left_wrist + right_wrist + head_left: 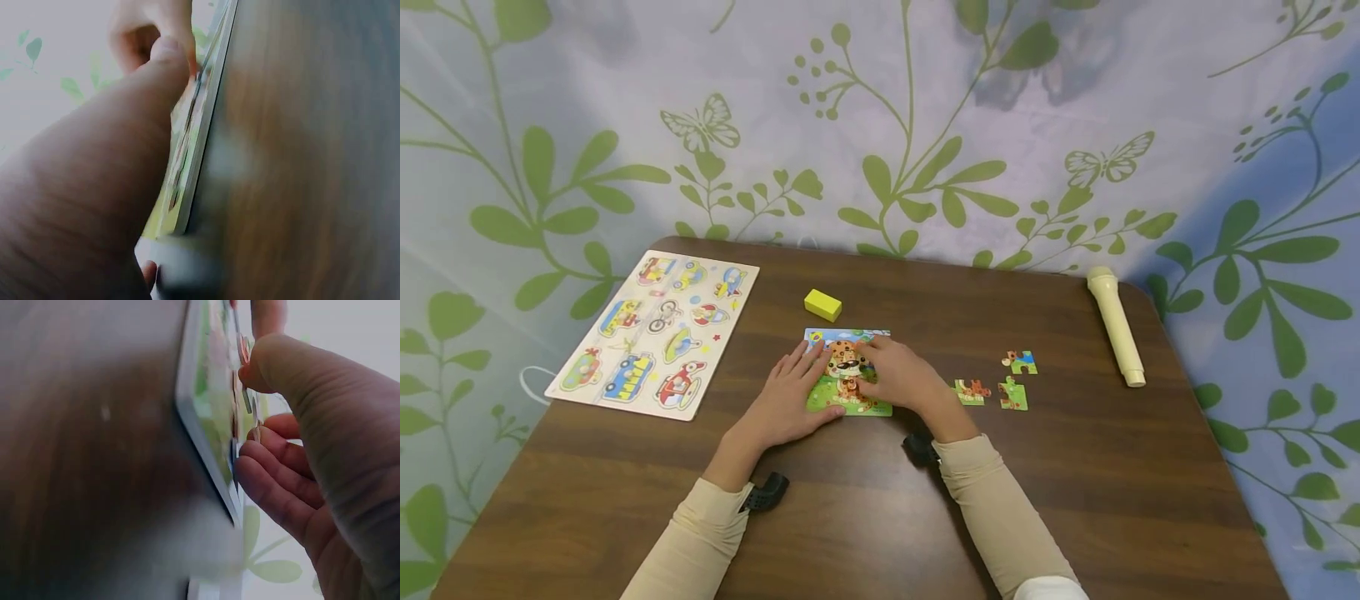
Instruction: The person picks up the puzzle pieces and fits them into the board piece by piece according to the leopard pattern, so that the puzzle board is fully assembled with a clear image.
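Observation:
A small jigsaw puzzle board (822, 397) with a cartoon spotted animal on green lies flat on the table. My left hand (786, 400) rests along its left side, fingers stretched over the picture and thumb at the near edge. Over the board's right half is my right hand (904, 373), palm down. In the right wrist view its thumb and fingertips pinch a thin puzzle piece (255, 417) just above the board's surface. The piece's picture is hidden, seen edge-on. The left wrist view has the left thumb (167, 53) close to the board's edge.
Three loose puzzle pieces (1013, 394) lie right of the board. A yellow block (823, 305) sits behind it. On the left lies a large wooden vehicle puzzle (658, 337); a cream microphone-shaped stick (1117, 329) is at the far right. A patterned cloth (925, 125) hangs behind the table.

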`<state>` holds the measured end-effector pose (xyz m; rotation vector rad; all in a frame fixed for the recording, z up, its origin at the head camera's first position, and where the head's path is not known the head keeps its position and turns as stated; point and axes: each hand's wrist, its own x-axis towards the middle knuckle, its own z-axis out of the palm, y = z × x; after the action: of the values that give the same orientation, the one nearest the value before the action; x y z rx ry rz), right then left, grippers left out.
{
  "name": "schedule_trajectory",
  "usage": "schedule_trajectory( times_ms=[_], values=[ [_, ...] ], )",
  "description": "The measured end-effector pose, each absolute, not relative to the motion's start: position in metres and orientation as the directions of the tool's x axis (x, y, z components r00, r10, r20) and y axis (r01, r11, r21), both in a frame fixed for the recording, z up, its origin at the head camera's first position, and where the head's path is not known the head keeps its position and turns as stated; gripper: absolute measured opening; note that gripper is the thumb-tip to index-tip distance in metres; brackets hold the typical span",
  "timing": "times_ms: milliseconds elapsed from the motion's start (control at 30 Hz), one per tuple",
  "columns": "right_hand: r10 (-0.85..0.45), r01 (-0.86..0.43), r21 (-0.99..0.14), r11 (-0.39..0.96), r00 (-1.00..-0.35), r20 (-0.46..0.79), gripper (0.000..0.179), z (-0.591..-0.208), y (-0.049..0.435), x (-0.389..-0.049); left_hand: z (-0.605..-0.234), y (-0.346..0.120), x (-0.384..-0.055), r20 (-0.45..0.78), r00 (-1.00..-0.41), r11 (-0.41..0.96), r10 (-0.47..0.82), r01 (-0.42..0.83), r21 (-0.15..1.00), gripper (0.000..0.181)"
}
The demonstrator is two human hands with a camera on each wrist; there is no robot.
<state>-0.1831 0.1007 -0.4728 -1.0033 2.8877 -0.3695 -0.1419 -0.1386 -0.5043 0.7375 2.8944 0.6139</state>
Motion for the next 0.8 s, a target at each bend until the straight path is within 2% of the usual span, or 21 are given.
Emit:
schedule_trajectory(
  times_ms=[233,400,633,800],
  values=[
    [-0.644,-0.629,-0.240,0.739,-0.765,0.023,0.045,-0.478,0.092,-0.187,-0.508,-0.134,-0.141,0.011,-0.867,0.821,0.498,0.475,0.318,0.086],
    [-0.662,-0.649,-0.226,0.726,-0.749,0.024,0.042,-0.481,0.089,-0.190,-0.507,-0.131,-0.140,0.012,-0.875,0.829,0.485,0.464,0.313,0.084],
    [-0.645,-0.612,-0.309,0.728,-0.764,-0.008,0.044,-0.481,0.083,-0.185,-0.506,-0.128,-0.138,0.014,-0.883,0.844,0.469,0.453,0.287,0.082],
    [-0.594,-0.557,-0.335,0.760,-0.804,-0.009,0.044,-0.480,0.082,-0.181,-0.506,-0.125,-0.136,-0.008,-0.884,0.852,0.467,0.447,0.271,0.079]
  ],
)
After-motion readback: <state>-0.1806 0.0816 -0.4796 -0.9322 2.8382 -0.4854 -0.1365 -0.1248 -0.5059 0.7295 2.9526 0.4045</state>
